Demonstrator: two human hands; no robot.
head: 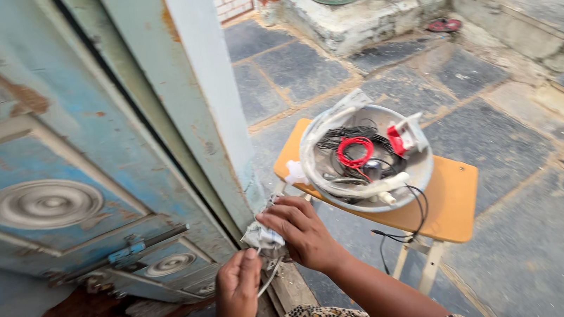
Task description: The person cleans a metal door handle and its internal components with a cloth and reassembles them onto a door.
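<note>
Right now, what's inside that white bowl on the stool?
The bowl holds black wires, a red wire coil, a white cable and a small red-and-white part. Anything beneath the tangle is covered.

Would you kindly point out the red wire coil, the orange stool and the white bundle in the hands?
red wire coil (pixel 355 151), head view, on its loop.
orange stool (pixel 453 197), head view, bare seat top.
white bundle (pixel 263 238), head view, crumpled middle.
</note>
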